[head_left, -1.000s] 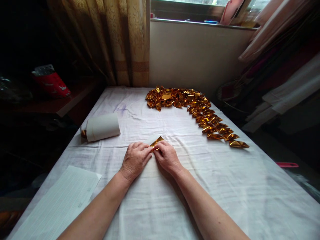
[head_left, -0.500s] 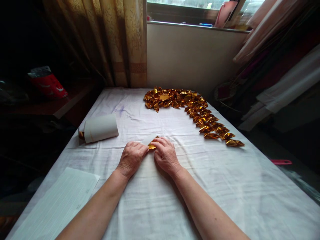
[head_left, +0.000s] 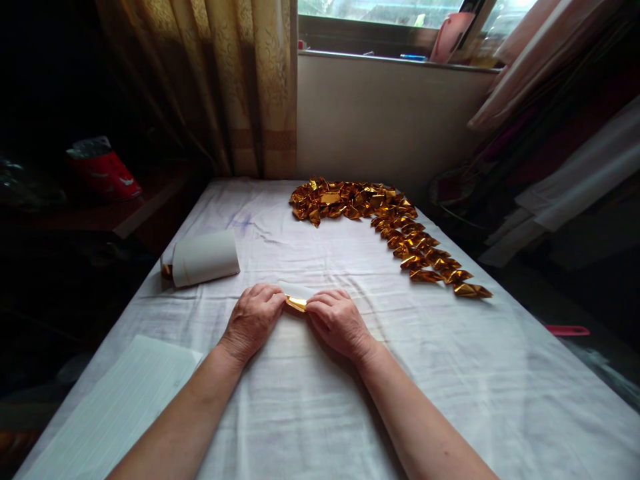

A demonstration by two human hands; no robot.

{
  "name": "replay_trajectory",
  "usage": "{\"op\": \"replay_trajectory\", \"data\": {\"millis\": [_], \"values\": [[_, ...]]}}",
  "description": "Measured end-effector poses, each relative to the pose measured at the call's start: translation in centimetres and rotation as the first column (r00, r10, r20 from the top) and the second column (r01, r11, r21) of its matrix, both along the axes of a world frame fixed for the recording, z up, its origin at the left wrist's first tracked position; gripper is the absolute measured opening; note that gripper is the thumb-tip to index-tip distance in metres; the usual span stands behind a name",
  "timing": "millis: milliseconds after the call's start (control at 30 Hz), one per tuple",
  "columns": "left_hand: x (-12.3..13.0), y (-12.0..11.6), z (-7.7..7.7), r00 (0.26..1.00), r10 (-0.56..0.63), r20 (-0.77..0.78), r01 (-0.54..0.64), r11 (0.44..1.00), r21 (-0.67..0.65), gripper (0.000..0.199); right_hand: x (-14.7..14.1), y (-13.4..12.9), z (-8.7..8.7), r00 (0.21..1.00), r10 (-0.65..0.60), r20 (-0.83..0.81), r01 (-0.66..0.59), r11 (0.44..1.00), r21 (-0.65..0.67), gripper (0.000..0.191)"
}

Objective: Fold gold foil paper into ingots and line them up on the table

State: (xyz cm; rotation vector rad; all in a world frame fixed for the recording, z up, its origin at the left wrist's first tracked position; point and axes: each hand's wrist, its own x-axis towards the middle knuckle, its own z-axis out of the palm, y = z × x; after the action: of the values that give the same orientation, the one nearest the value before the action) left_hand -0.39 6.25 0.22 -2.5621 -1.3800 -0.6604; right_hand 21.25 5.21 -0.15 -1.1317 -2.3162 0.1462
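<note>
Between my two hands lies a small sheet of gold foil paper [head_left: 296,303], its near edge folded over to the shiny side and its pale back [head_left: 295,289] showing beyond. My left hand [head_left: 255,317] pinches the left end of the fold, and my right hand [head_left: 337,320] grips the right end. Both rest low on the white cloth [head_left: 310,400]. Toward the back right, a pile of folded gold foil pieces [head_left: 345,197] trails off in rows down the right side, ending in a single folded piece [head_left: 473,291]. Parts of the sheet are hidden under my fingers.
A curled stack of pale-backed paper [head_left: 206,260] lies at left. Nearer me is a lined paper sheet [head_left: 120,393]. A red container [head_left: 107,175] stands on a dark side table. Curtains [head_left: 235,87] hang behind, clothes [head_left: 585,167] hang at right.
My hands have moved apart along the foil paper, and more of its gold folded edge shows between them. The camera view has shifted slightly. The other things lie as before.
</note>
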Motion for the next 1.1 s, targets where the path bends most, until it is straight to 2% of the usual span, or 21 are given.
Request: {"op": "replay_trajectory", "data": {"millis": [133,267,400,600,833,1100], "values": [[-0.2,-0.9,0.5,1.000,-0.027,0.000,0.027,0.996,-0.088,0.017,-0.7,-0.5,0.0,0.998,0.069,0.008,-0.068,0.997,-0.024,0.018],[0.8,-1.6,0.9,0.998,0.060,-0.022,-0.062,0.989,-0.135,0.017,0.3,-0.3,-0.5,0.995,0.061,-0.077,-0.065,0.996,-0.057,0.012],[2.3,-1.8,0.8,0.980,0.172,-0.098,-0.183,0.976,-0.121,0.023,1.7,-0.1,-0.8,0.995,0.057,-0.087,-0.065,0.994,-0.087,0.009],[2.9,-1.8,0.5,0.976,0.202,-0.086,-0.212,0.967,-0.139,0.021,2.0,0.0,-1.2,0.991,0.041,-0.124,-0.050,0.996,-0.068,0.011],[3.0,-1.9,0.5,0.969,0.217,-0.119,-0.232,0.964,-0.127,0.027,1.0,-0.1,-1.4,0.985,-0.099,-0.142,0.085,0.991,-0.105,0.010],[3.0,-2.0,0.3,0.973,0.214,-0.086,-0.225,0.963,-0.145,0.027,-0.4,-0.2,-1.3,0.959,-0.262,-0.105,0.248,0.960,-0.132,0.013]]}}
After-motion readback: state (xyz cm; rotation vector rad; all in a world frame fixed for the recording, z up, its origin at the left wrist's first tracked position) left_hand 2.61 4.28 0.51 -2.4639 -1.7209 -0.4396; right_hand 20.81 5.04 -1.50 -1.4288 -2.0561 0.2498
